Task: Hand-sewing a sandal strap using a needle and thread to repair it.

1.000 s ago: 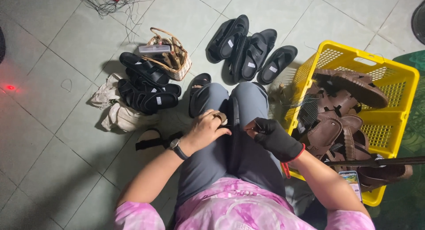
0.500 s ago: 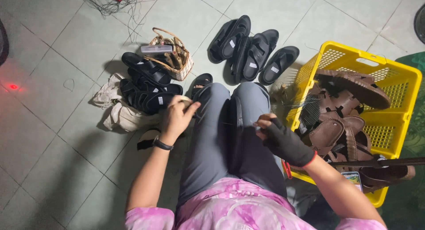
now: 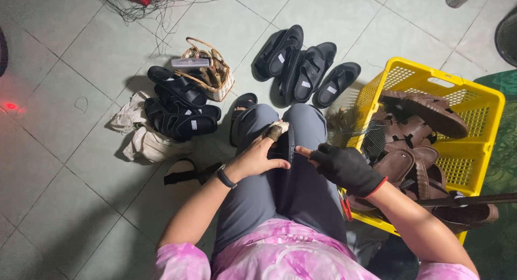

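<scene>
I sit on the floor with a black sandal [image 3: 284, 167] standing on edge between my grey-clad knees. My left hand [image 3: 259, 153], bare with a wrapped fingertip and a black wristband, grips the sandal's left side. My right hand [image 3: 344, 167] wears a black fingerless glove with a red cuff and pinches the sandal's right edge with its fingers. Another black sandal [image 3: 242, 110] lies on the floor just past my left knee.
A yellow plastic crate [image 3: 479, 105] of brown sandals stands at my right. Black sandals are piled at the left [image 3: 180, 110] and ahead [image 3: 301, 67]. A small woven basket [image 3: 215, 70], white cloths [image 3: 145, 140] and loose threads lie on the tiled floor.
My left hand reached out toward the sandal by my left knee, then came back to the lap. Both hands now hold the black sandal upright between my knees.
</scene>
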